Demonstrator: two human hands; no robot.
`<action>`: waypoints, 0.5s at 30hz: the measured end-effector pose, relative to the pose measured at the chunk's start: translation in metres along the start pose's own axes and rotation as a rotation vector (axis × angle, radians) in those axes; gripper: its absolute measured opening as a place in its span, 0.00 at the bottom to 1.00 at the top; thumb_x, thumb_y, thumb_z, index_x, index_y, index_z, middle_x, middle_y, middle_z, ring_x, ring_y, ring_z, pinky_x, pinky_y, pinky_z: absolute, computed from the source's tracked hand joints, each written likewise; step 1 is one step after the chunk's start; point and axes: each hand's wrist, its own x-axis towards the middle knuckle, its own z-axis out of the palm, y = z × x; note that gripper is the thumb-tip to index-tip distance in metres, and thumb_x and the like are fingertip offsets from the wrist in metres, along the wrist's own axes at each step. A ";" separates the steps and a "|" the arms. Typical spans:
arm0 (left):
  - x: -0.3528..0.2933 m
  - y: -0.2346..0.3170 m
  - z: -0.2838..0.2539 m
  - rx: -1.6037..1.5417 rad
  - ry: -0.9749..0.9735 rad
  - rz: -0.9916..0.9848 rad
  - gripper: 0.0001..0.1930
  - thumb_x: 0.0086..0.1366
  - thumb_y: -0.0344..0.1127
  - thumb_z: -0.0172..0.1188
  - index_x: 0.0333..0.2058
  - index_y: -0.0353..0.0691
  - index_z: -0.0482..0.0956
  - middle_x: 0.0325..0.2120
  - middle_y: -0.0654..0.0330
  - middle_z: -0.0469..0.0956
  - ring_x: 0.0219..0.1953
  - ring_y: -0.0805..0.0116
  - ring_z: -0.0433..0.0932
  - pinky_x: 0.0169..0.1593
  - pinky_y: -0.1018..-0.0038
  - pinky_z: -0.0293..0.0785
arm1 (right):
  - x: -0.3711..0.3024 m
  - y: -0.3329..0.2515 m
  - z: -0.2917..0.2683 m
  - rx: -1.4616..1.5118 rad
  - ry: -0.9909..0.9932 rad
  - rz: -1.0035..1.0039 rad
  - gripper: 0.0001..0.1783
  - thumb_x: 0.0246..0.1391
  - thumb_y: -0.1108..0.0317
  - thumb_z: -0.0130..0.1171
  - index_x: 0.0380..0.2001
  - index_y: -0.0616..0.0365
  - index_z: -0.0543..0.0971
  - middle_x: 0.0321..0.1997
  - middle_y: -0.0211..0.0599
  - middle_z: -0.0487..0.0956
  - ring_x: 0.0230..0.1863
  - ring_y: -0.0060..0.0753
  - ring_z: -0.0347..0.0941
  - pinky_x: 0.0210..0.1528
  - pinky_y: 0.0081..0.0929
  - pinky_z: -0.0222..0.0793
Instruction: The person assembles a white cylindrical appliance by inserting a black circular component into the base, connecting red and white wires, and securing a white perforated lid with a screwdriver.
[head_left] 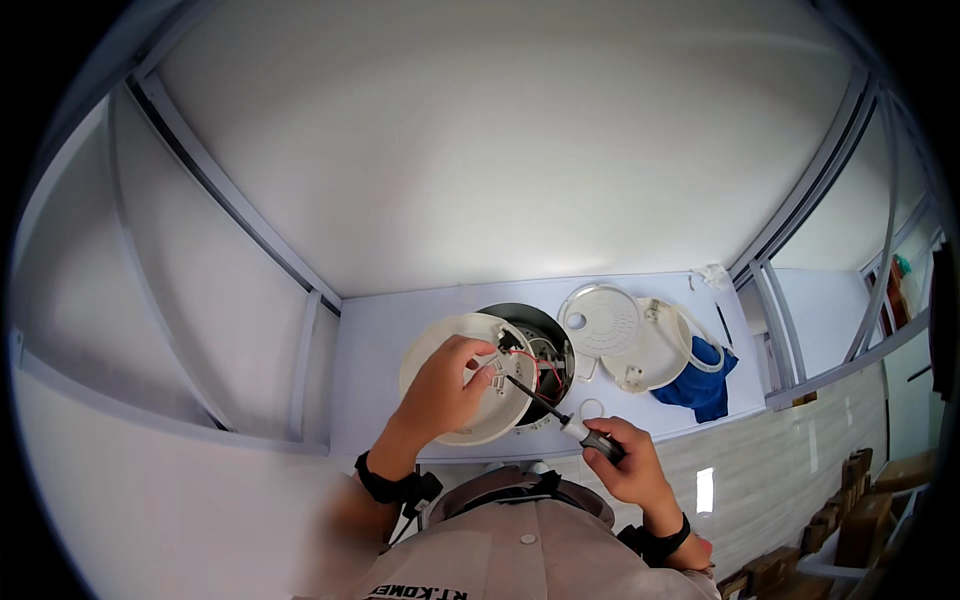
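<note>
A cream round plastic shell [470, 432] lies tilted on the table, leaning against a dark round housing [507, 312] with red and white wires inside. My left hand [447, 388] is over the shell, thumb and forefinger brought close together by its inner fittings. Whatever the fingertips may pinch is too small to make out. Held by its dark handle in my right hand [627, 462], a screwdriver [573, 427] points up and left. Its shaft reaches over the shell's rim, with the tip near my left fingertips. Contact with a screw cannot be made out.
Right of the housing lie a round perforated plate [605, 322] and a cream cover [655, 370], which overlaps a blue cloth [703, 388]. A pale ring [592, 408] rests near the front edge of the white table [375, 390]. Crumpled tissue [713, 276] sits at the far right corner.
</note>
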 end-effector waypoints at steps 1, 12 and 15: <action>0.005 -0.009 -0.005 0.113 0.005 0.064 0.13 0.68 0.32 0.67 0.49 0.37 0.82 0.46 0.52 0.82 0.47 0.56 0.82 0.49 0.64 0.78 | -0.001 -0.003 0.003 -0.015 0.010 0.018 0.20 0.56 0.73 0.70 0.53 0.61 0.82 0.38 0.45 0.83 0.37 0.42 0.81 0.42 0.32 0.75; 0.039 -0.067 -0.020 0.395 0.204 0.255 0.12 0.64 0.33 0.70 0.46 0.40 0.85 0.48 0.53 0.82 0.52 0.46 0.78 0.59 0.57 0.73 | -0.006 -0.025 0.023 -0.128 0.103 0.147 0.20 0.57 0.71 0.70 0.53 0.63 0.82 0.41 0.50 0.84 0.38 0.48 0.84 0.43 0.35 0.78; 0.041 -0.037 -0.018 0.355 0.053 0.336 0.08 0.66 0.31 0.68 0.44 0.41 0.87 0.47 0.55 0.83 0.52 0.47 0.78 0.60 0.57 0.73 | -0.007 -0.033 0.027 -0.153 0.135 0.191 0.20 0.57 0.71 0.70 0.53 0.63 0.82 0.41 0.51 0.84 0.38 0.49 0.84 0.42 0.36 0.79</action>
